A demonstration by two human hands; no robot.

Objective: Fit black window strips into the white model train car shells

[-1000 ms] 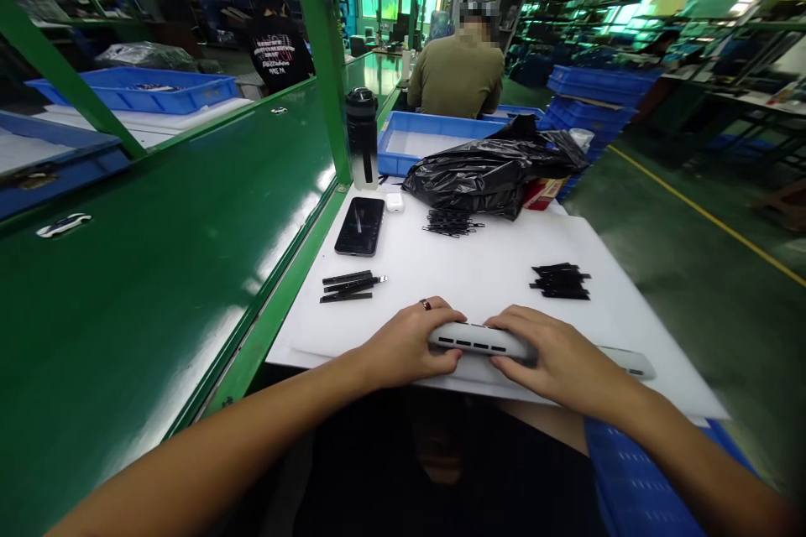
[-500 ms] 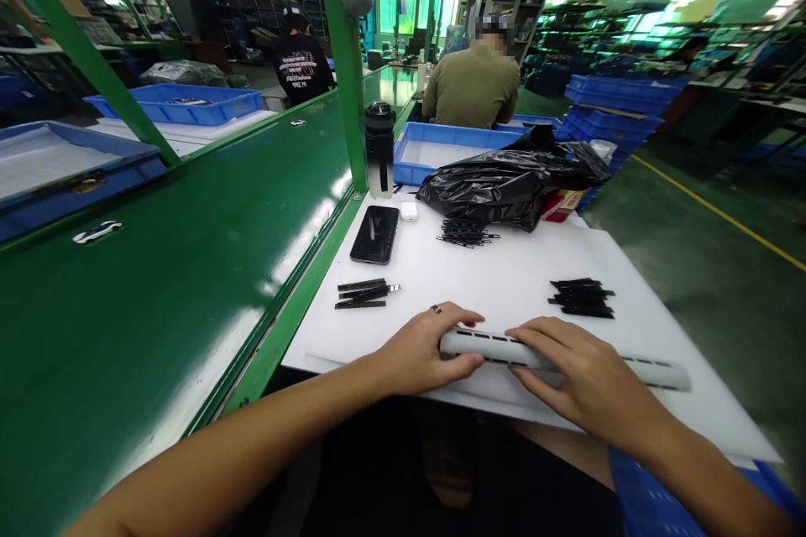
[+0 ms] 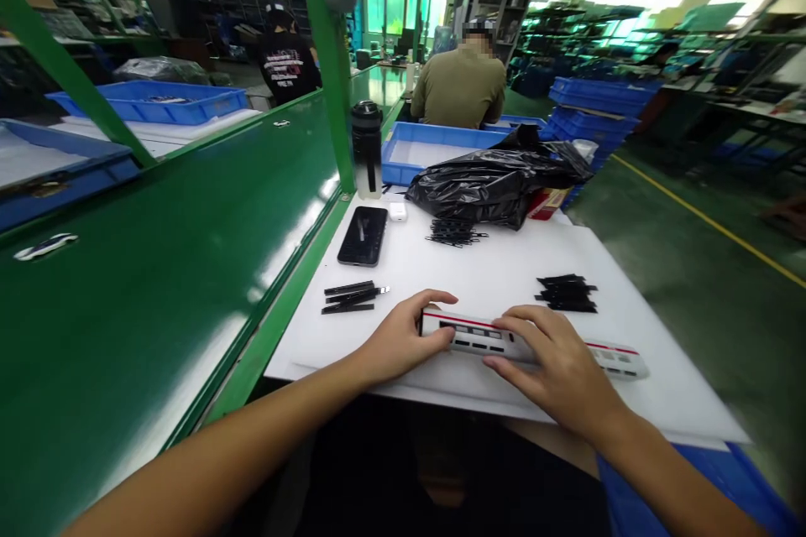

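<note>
A long white model train body with a red stripe and dark window slots lies across the front of a white plastic board. My left hand grips its near end, and my right hand rests over its middle with fingers curled on top. Its far end sticks out past my right hand. To the left lies a small group of black strips, and to the right a bigger pile. A third tangle of black pieces sits farther up the board.
A black phone, a white earbud case, a dark bottle and a black plastic bag stand at the board's far side. Behind them are a blue tray and a seated co-worker. A green bench runs along the left.
The white body has rolled toward me, turning its red stripe and windows upward. My hands have shifted their grip on it, and the view has swung slightly.
</note>
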